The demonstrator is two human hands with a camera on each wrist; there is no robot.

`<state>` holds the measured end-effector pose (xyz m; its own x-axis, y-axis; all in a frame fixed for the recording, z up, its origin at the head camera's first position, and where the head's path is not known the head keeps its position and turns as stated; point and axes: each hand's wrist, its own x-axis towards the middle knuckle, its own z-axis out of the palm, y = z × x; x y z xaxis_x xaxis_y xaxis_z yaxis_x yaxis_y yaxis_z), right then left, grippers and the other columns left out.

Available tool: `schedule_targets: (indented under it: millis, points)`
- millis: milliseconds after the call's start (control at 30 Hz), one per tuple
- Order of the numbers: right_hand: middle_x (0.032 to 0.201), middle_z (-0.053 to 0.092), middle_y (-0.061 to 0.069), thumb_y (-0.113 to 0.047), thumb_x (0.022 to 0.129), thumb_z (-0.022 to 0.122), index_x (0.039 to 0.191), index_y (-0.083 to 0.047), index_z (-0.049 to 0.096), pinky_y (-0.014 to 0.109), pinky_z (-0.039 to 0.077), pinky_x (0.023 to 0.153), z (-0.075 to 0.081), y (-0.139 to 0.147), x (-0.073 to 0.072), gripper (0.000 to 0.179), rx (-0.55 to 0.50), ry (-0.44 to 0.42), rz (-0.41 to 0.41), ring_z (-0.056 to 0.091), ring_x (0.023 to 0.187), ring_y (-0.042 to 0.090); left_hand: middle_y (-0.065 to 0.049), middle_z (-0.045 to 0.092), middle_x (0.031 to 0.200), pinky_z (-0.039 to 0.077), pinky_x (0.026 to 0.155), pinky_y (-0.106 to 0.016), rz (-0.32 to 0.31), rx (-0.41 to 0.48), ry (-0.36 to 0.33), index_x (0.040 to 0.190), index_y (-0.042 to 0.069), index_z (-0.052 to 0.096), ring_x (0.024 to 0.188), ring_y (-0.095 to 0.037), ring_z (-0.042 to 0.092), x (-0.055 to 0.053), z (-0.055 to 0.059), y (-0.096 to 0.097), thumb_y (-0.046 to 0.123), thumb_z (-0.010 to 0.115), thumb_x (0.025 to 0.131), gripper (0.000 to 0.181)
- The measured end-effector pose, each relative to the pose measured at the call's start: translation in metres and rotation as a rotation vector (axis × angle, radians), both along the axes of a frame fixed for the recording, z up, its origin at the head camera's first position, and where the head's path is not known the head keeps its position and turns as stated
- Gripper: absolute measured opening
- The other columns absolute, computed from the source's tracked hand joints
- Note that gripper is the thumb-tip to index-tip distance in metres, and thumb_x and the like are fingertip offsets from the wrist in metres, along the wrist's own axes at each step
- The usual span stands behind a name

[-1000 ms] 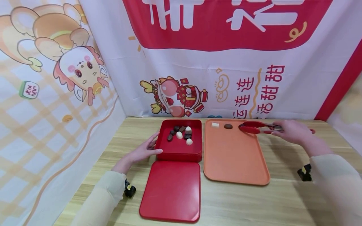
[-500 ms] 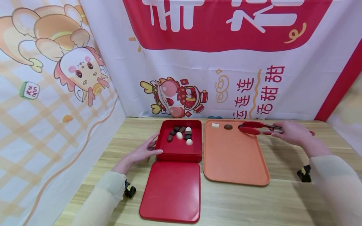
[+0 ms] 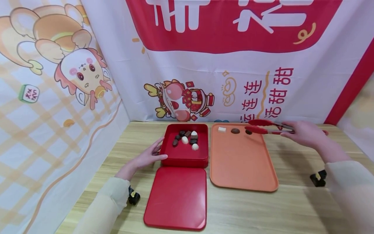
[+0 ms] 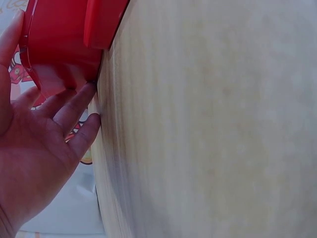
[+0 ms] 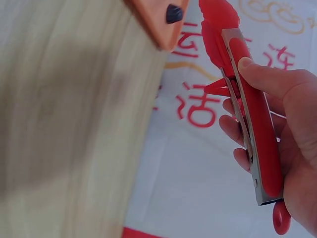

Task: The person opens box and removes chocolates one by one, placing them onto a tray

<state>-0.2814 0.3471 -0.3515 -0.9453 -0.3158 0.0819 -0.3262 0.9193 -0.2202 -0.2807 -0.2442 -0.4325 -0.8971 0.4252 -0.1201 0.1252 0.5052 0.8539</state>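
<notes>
My right hand (image 3: 304, 135) grips red tongs (image 5: 252, 119) with metal arms, held over the far right corner of an orange tray (image 3: 243, 162). The tips of the tongs are parted, with nothing between them. Just by the tips, a dark chocolate (image 3: 248, 132) lies on the tray, in line with a brown oval chocolate (image 3: 235, 131) and a white square piece (image 3: 222, 129). My left hand (image 3: 149, 155) rests against the left side of a red box (image 3: 187, 162), thumb at its front and fingers spread along its wall. Several dark and white chocolates (image 3: 185, 140) lie inside the box.
A flat red lid (image 3: 176, 198) lies in front of the box, left of the tray. A printed cloth backdrop (image 3: 181, 65) rises directly behind the wooden table (image 3: 242, 211), and another cloth hangs along the left side.
The tongs have spread and lifted off the dark chocolate, which now lies on the tray. My right hand has risen slightly. The left hand keeps its place on the box.
</notes>
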Motion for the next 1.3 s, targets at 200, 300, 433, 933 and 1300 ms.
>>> schedule_targets:
  millis: [200,300,433,933,1300]
  points:
    - [0.121,0.060,0.027,-0.034,0.086,0.074,0.133,0.000,0.056,0.061,0.046,0.085,0.013,-0.023,0.002,0.060,0.023,0.041,0.033,0.061,0.100,0.040,-0.022,0.021,0.157,0.026,0.110,-0.054,0.005,0.013,-0.008,0.158,0.022,0.009,0.141,-0.041,0.025,0.000,0.000,-0.001,0.031,0.068,0.092,0.089]
    - [0.120,0.061,0.027,-0.033,0.087,0.074,0.133,0.000,0.057,0.060,0.046,0.085,0.017,-0.034,0.003,0.059,0.041,0.053,0.045,0.061,0.098,0.038,-0.020,0.020,0.157,0.025,0.111,-0.054,0.004,0.036,-0.018,0.158,0.023,0.010,0.142,-0.040,0.023,0.000,-0.001,-0.001,0.030,0.069,0.091,0.089]
    - [0.105,0.066,0.021,-0.033,0.086,0.074,0.132,0.000,0.058,0.053,0.050,0.076,0.022,-0.049,0.006,0.059,0.047,0.056,0.066,0.060,0.080,0.028,-0.020,0.017,0.158,0.024,0.111,-0.055,-0.001,0.048,-0.022,0.158,0.024,0.009,0.142,-0.041,0.020,-0.001,-0.004,-0.002,0.030,0.069,0.092,0.089]
    - [0.083,0.066,0.002,-0.029,0.084,0.077,0.127,-0.006,0.061,0.041,0.049,0.064,0.036,-0.107,0.007,0.050,0.088,0.132,0.191,0.055,0.066,0.015,-0.019,0.017,0.159,0.024,0.111,-0.055,0.005,0.034,-0.022,0.158,0.026,0.009,0.143,-0.040,0.019,0.000,-0.003,0.000,0.032,0.068,0.092,0.089]
    - [0.098,0.069,0.007,-0.028,0.084,0.078,0.128,-0.008,0.061,0.042,0.052,0.071,0.032,-0.153,0.005,0.051,0.054,0.141,0.263,0.062,0.077,0.019,-0.021,0.019,0.158,0.026,0.110,-0.055,0.007,0.040,-0.018,0.158,0.022,0.009,0.142,-0.041,0.022,0.001,-0.001,-0.001,0.031,0.069,0.092,0.089]
